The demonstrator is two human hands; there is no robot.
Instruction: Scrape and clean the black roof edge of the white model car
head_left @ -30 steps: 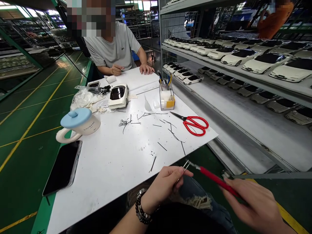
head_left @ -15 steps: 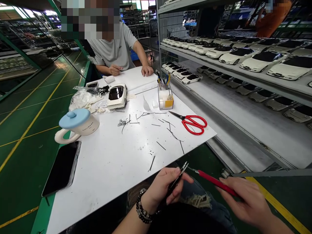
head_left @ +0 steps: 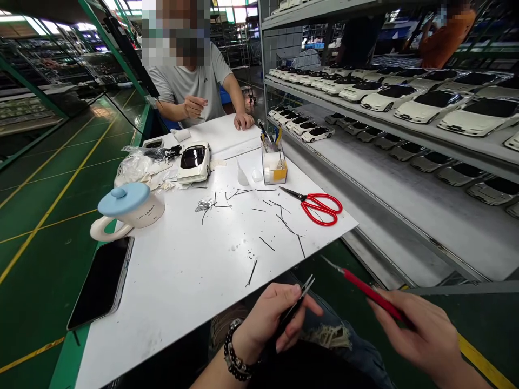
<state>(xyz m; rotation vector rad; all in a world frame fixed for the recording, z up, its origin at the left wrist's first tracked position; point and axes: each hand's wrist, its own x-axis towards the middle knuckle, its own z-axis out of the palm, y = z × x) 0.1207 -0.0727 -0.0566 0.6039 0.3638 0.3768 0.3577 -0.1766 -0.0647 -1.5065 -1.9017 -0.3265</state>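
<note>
Tweezers (head_left: 298, 302) and red tool (head_left: 371, 294) have seemingly drawn apart.

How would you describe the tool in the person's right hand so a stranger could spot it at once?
Start at the white table, then drop past its near edge. There the right hand holds a thin red-handled tool with a fine metal tip. The left hand holds dark tweezers instead.
</note>
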